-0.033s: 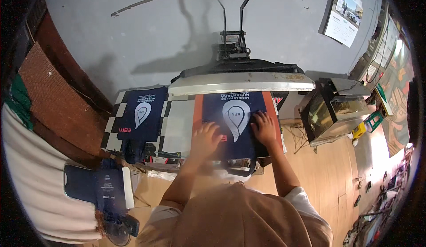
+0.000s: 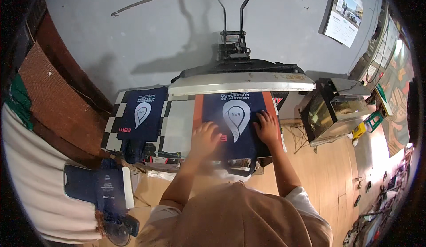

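A navy cloth bag [image 2: 235, 122] with a white leaf-shaped print lies flat on the orange pad [image 2: 197, 110] of a heat press. Its strap [image 2: 243, 170] hangs over the front edge. My left hand [image 2: 205, 139] rests at the bag's left side, fingers apart and a little blurred, near a small red print. Along the right edge lies my right hand [image 2: 266, 127], fingers spread, touching the cloth and the pad beside it. Neither hand grips anything that I can see. Above the bag's far end is the raised metal plate [image 2: 242, 86] of the press.
To the left, a similar printed navy bag [image 2: 140, 116] lies on the checkered tabletop [image 2: 176, 129]. Another dark printed cloth [image 2: 111, 189] is lower left, by a fan [image 2: 119, 231]. A glass tank [image 2: 335, 116] stands at right. Behind the plate rise black press handles [image 2: 243, 16].
My right hand has shifted slightly right, off the bag's print side toward the pad's edge. My left hand stays nearly in place.
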{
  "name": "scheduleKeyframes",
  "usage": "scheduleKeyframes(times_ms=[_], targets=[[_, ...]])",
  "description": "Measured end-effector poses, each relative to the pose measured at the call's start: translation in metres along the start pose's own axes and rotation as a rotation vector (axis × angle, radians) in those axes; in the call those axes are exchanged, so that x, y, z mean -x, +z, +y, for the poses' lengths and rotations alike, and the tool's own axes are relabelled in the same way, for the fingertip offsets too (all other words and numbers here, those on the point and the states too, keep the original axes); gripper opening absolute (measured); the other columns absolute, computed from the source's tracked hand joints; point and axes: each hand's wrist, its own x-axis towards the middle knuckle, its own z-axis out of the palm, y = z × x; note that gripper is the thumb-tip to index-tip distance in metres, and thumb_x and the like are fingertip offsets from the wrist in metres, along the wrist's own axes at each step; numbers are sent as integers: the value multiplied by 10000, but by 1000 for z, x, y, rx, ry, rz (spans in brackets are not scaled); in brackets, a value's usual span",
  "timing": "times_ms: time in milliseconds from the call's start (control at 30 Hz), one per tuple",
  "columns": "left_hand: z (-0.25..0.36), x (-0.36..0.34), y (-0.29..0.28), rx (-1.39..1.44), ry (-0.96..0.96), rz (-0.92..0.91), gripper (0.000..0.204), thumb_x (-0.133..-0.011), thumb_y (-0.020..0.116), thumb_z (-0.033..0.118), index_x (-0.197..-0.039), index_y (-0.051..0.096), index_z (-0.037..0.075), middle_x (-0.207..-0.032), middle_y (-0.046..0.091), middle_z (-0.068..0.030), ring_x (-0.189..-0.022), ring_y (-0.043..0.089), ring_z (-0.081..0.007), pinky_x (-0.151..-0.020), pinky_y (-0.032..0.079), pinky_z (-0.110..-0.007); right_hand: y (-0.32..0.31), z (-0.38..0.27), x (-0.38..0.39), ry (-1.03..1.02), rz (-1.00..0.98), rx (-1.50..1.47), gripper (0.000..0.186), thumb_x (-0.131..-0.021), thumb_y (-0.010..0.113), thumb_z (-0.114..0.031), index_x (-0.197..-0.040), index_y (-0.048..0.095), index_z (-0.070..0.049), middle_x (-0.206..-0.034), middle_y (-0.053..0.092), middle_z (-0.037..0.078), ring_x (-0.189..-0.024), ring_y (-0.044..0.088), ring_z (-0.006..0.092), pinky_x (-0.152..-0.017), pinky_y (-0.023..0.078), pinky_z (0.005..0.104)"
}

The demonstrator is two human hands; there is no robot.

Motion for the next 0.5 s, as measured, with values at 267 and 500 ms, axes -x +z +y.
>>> scheduleKeyframes(times_ms=[267, 500], targets=[[2, -69, 36, -44, 155, -55, 374, -908, 589, 240, -1258, 573, 108, -1350, 520, -107, -1318, 432, -323, -1060, 354, -488, 30, -21, -34, -39, -21, 73, 577, -874, 615, -328, -1381, 481, -87, -1476, 437, 141, -1406, 334, 366, -1157, 230, 535], [8, -101, 79, 4, 396, -18, 493, -862, 620, 273, -1295, 537, 52, -1384, 495, -142, -1301, 451, -352, -1074, 369, -480, 38, -26, -55, -68, -181, 12, 607, -894, 564, -385, -1432, 437, -135, -1514, 397, 133, -1420, 318, 364, -1161, 223, 534]])
